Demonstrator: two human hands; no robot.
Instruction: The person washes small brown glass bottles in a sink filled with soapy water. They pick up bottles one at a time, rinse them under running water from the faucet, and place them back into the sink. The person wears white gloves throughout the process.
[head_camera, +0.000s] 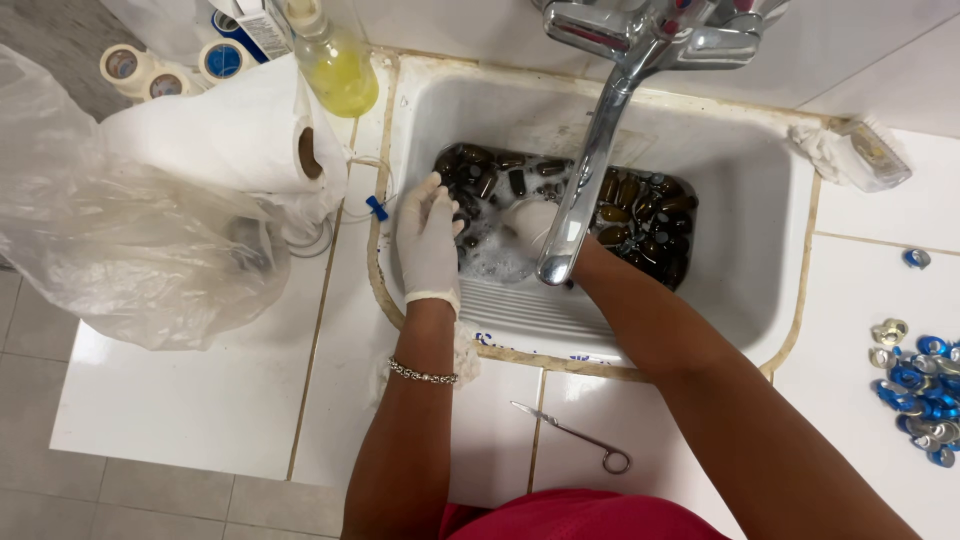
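Nearest the person, a pair of metal forceps (580, 438) lies on the white tiled counter (180, 400) in front of the sink (760, 230). To the right of it a heap of blue and silver caps (918, 385) sits on the tiles. The left forearm wears a beaded bracelet (422, 375) and crosses the sink's front rim. The left hand (428, 240), in a white glove, reaches into the basin with its fingers spread and loosely curled; whether it grips anything cannot be told. The right hand (535, 225), also gloved in white, is mostly hidden behind the chrome tap (590, 150), so its grip cannot be told either. The two hands are near each other, both down among the small brown glass bottles (640, 215) that lie in soapy water at the bottom of the sink. Farther left stand a paper towel roll (250, 135), a crumpled clear plastic bag (110, 230) and a bottle of yellow liquid (335, 65).
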